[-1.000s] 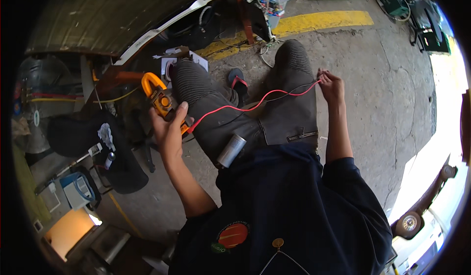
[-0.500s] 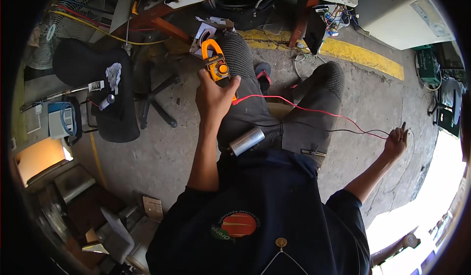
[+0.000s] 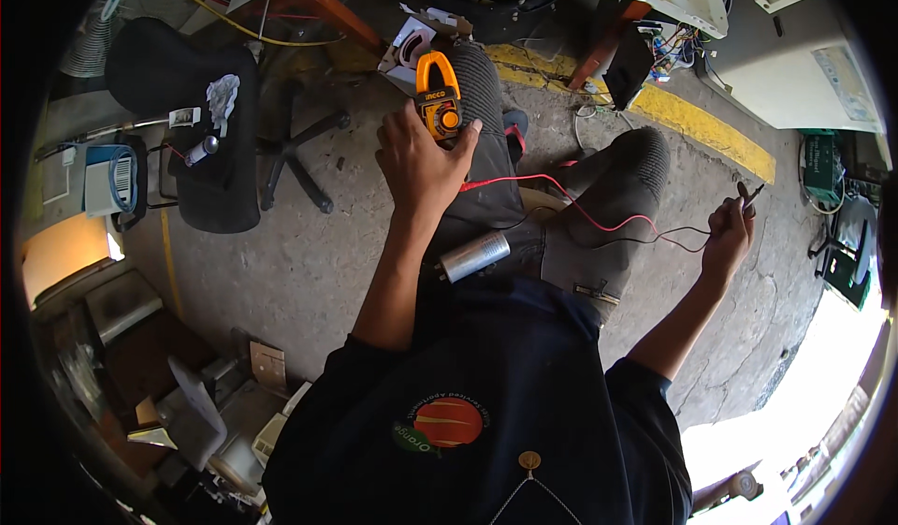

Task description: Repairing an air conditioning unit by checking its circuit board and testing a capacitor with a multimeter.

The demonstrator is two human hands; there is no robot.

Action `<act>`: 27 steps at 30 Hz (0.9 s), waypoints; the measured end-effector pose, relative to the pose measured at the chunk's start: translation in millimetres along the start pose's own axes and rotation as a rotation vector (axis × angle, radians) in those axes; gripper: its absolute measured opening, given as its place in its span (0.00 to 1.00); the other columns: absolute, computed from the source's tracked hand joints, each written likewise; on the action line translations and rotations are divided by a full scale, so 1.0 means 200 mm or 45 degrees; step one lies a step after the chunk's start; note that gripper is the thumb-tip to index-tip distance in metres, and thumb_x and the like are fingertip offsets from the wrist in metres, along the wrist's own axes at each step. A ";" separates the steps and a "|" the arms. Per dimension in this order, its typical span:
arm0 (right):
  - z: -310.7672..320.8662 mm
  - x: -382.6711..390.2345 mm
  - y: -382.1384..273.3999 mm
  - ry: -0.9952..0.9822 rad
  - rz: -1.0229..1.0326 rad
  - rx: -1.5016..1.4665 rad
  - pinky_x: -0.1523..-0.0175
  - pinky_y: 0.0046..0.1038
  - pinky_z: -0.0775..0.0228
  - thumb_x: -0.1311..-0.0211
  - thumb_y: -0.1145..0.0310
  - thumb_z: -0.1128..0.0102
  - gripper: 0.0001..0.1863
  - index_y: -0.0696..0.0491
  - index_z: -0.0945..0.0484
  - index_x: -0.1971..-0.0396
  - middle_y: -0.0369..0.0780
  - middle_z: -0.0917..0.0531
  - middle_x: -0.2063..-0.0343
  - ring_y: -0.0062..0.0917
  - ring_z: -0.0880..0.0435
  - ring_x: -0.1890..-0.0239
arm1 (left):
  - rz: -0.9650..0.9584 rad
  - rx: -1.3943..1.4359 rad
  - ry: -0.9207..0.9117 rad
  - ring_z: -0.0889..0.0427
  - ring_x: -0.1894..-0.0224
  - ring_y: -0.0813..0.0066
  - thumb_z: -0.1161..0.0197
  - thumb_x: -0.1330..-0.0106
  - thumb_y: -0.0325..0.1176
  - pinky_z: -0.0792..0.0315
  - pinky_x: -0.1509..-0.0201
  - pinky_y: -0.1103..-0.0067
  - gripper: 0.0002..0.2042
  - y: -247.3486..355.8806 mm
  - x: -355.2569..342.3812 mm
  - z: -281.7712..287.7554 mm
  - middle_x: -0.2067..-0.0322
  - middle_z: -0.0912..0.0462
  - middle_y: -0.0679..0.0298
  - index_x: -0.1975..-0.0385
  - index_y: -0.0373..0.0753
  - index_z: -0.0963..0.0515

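My left hand (image 3: 423, 165) is closed around an orange and black clamp meter (image 3: 436, 94), held over my left thigh with its jaw pointing away from me. A red test lead (image 3: 571, 196) and a black test lead (image 3: 636, 239) run from the meter across my lap to the right. Out at the right, my right hand (image 3: 730, 235) grips the test probes (image 3: 754, 194), their tips sticking up past the fingers. A silver cylindrical capacitor (image 3: 475, 256) lies on my lap, touched by neither hand.
To the left stands a black office chair (image 3: 220, 188) with a small silver cylinder (image 3: 201, 151) and crumpled paper (image 3: 222, 102) on it. Ahead are a red metal frame (image 3: 348, 21), an open carton (image 3: 402, 62) and tangled wires (image 3: 675, 50). A white cabinet (image 3: 795, 66) is at the far right.
My right hand has drawn in to the left and slightly up, and the leads sag more. The view has shifted; my left hand still holds the clamp meter.
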State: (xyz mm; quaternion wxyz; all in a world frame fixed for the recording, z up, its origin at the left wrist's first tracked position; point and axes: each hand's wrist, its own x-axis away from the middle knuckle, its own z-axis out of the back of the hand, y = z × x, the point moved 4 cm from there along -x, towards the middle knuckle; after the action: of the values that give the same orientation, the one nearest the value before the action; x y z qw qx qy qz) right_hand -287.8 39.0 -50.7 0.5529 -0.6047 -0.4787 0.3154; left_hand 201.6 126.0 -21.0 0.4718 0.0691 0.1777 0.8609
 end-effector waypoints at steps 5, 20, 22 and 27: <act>0.07 -0.10 0.04 0.070 -0.106 0.239 0.77 0.19 0.54 0.16 0.60 0.43 0.18 0.58 0.18 0.42 0.28 0.30 0.79 0.11 0.41 0.81 | -0.264 0.459 0.255 0.22 0.40 0.47 0.19 0.39 0.37 0.24 0.36 0.58 0.29 0.00 -0.05 0.06 0.42 0.26 0.51 0.40 0.38 0.23; -0.32 0.29 0.47 0.001 0.249 1.409 0.56 0.46 0.23 0.30 0.56 0.33 0.24 0.58 0.17 0.44 0.52 0.11 0.63 0.48 0.11 0.62 | -0.207 0.810 0.531 0.11 0.51 0.63 0.14 0.45 0.28 0.15 0.50 0.70 0.16 0.04 -0.03 -0.03 0.49 0.15 0.55 0.73 0.34 0.21; -0.27 0.26 0.50 0.005 0.270 1.430 0.55 0.46 0.23 0.30 0.56 0.33 0.24 0.58 0.17 0.43 0.53 0.11 0.62 0.49 0.10 0.60 | -0.210 0.810 0.549 0.11 0.52 0.63 0.13 0.46 0.29 0.15 0.51 0.70 0.17 0.04 -0.05 -0.04 0.51 0.15 0.54 0.75 0.34 0.22; -0.26 0.26 0.49 -0.038 0.318 1.483 0.52 0.48 0.22 0.30 0.56 0.33 0.24 0.57 0.18 0.43 0.55 0.11 0.59 0.51 0.10 0.56 | -0.277 0.774 0.500 0.14 0.47 0.58 0.12 0.47 0.31 0.18 0.44 0.67 0.21 0.05 -0.03 0.00 0.48 0.17 0.55 0.62 0.36 0.21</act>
State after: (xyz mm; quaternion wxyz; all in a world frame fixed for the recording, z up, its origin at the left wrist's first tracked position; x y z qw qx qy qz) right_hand -199.7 74.8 -127.7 0.7456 -0.2491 -0.1596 0.5972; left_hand 196.9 115.9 -16.4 0.4754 0.0202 0.5185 0.7105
